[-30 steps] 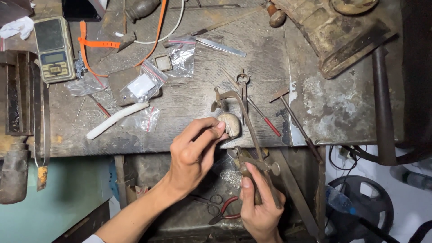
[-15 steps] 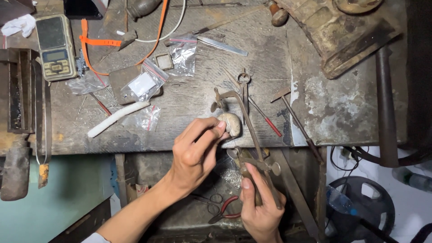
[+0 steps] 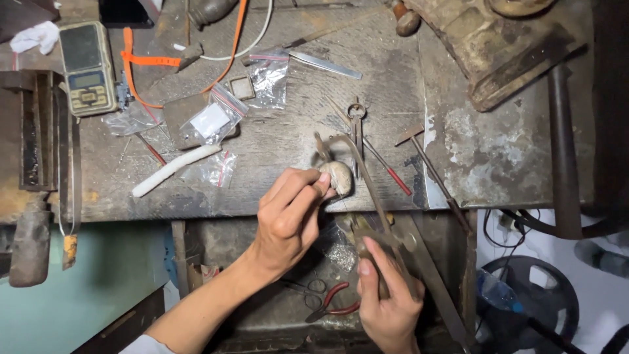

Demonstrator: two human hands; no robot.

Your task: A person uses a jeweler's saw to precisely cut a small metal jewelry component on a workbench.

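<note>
Nearest the camera, below the tabletop's front edge, the right hand is seen closed around the handle of a jeweller's saw frame, whose long axis runs up and slightly left from that grip toward the bench. Just beyond, the left hand is curled, its fingertips pinched against a small pale peg-like piece at the edge of the worn wooden tabletop; whether anything tiny is gripped between the fingers cannot be told. The saw's far end lies just beside that piece, so the left hand is the nearer of the two. Red-handled pliers are seen in the tray below. Farther off, a white stick, clear bags and a pocket scale are laid out.
</note>
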